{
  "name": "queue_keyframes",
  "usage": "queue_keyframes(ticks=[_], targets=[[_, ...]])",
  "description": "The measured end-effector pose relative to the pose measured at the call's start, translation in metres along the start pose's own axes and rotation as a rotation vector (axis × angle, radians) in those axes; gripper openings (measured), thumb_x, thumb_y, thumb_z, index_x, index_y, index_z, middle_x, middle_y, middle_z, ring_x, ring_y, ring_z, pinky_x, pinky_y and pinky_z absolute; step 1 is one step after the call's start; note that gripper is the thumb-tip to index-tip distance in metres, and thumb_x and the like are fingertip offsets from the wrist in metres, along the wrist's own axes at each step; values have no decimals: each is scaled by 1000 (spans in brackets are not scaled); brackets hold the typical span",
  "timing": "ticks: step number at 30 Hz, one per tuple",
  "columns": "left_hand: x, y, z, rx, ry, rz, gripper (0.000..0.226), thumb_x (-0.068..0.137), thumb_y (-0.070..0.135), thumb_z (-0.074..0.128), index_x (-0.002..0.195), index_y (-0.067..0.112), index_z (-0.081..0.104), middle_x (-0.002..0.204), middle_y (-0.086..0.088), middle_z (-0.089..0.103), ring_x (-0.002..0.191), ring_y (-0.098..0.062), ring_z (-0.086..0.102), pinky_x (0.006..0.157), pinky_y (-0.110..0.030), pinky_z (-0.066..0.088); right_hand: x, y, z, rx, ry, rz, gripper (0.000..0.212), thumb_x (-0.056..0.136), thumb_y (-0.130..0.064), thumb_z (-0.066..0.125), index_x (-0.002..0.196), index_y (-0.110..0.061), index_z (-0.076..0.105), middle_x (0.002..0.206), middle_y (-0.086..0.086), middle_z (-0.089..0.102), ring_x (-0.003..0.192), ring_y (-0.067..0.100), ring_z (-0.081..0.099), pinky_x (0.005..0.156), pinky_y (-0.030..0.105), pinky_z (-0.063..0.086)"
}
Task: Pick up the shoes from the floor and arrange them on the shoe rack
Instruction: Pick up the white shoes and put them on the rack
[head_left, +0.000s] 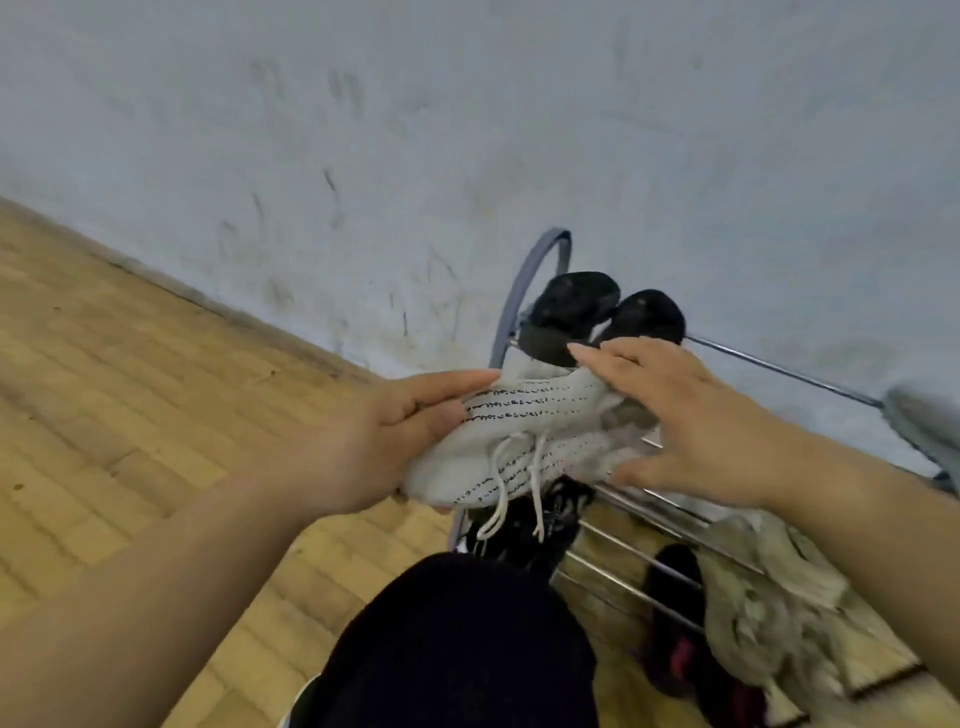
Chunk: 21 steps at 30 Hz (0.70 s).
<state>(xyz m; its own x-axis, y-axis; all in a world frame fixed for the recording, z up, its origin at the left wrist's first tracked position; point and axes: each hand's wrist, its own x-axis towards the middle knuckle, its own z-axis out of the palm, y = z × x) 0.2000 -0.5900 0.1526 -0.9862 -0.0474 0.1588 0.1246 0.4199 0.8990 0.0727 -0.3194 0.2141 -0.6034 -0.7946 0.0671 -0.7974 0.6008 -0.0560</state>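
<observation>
Both grips were on the white knit sneaker (535, 426), which sat mid-frame, up off the floor (104, 389) and right over the left end of the shoe rack (779, 370). Head view: the left grip (374, 441) was wrapped round one end, thumb on top and fingers tucked underneath, so that one actually had hold of it. The right grip (685, 415) was spread wide, fingers pretty much straight, just laid across the other end with the thumb down by the near side. Its laces (500, 493) dangled loose below. Two black shoes (571, 312) were parked on the top rail behind it, against the wall (467, 130). Lower right, a greyish shoe (753, 597) sat on a lower tier, pretty blurry. Another dark shoe (524, 535) was under the sneaker.
</observation>
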Motion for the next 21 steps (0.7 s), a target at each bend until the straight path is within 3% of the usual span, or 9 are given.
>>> queue_keyframes(ticks=[3, 5, 7, 9, 12, 13, 15, 18, 21], targets=[[40, 54, 55, -62, -133, 73, 35, 107, 26, 49, 119, 55, 64, 93, 19, 73, 59, -5, 67, 47, -19, 50, -69, 52, -4, -26, 131, 139, 113, 72, -36, 88, 160, -43, 18, 152, -6, 34, 137, 16, 31, 114, 30, 28], [61, 82, 90, -48, -211, 110, 33, 106, 32, 50, 122, 58, 62, 107, 18, 75, 73, -13, 74, 56, -23, 57, -107, 81, 2, -36, 268, 249, 111, 69, -33, 88, 159, -39, 23, 148, -1, 41, 133, 21, 37, 111, 30, 29], [80, 104, 123, -21, -268, 104, 32, 106, 38, 50, 128, 58, 60, 115, 17, 73, 89, -29, 75, 69, -38, 60, -139, 104, 9, -58, 361, 348, 108, 69, -35, 85, 159, -36, 27, 146, 1, 45, 132, 26, 41, 109, 34, 31], [100, 115, 151, -28, -284, 80, 30, 105, 44, 49, 131, 56, 60, 116, 17, 73, 96, -29, 75, 77, -46, 57, -165, 120, 13, -63, 389, 466, 108, 68, -41, 84, 160, -37, 26, 150, -1, 46, 136, 27, 42, 113, 42, 34], [130, 121, 185, -216, -148, -47, 35, 97, 61, 52, 126, 44, 64, 101, -4, 77, 75, -29, 74, 67, -40, 57, -189, 134, 14, -60, 383, 588, 107, 71, -57, 80, 160, -39, 24, 148, -4, 50, 131, 26, 47, 108, 50, 42], [138, 119, 195, -297, -76, -74, 48, 90, 67, 55, 130, 40, 61, 104, -5, 74, 73, -26, 72, 68, -39, 58, -192, 136, 13, -35, 393, 622, 107, 71, -62, 78, 160, -40, 22, 146, -5, 52, 128, 26, 49, 106, 50, 44], [147, 111, 216, -395, 2, -50, 76, 79, 70, 62, 148, 45, 41, 131, 2, 64, 92, -18, 70, 79, -41, 60, -191, 137, 11, 31, 426, 692, 109, 69, -78, 70, 159, -47, 16, 144, -7, 53, 127, 27, 52, 101, 51, 49], [143, 100, 257, -384, -51, 73, 96, 76, 53, 74, 150, 63, 15, 163, 9, 32, 135, -21, 53, 105, -48, 51, -173, 135, 12, 98, 449, 758, 108, 66, -85, 64, 157, -49, 17, 151, -9, 50, 133, 27, 51, 103, 50, 49], [149, 90, 285, -519, 15, 20, 101, 86, 16, 75, 149, 64, 13, 161, 10, 28, 124, -23, 61, 85, -45, 62, -160, 134, 15, 150, 421, 701, 105, 69, -75, 72, 156, -42, 25, 153, -16, 46, 133, 15, 49, 105, 39, 45]])
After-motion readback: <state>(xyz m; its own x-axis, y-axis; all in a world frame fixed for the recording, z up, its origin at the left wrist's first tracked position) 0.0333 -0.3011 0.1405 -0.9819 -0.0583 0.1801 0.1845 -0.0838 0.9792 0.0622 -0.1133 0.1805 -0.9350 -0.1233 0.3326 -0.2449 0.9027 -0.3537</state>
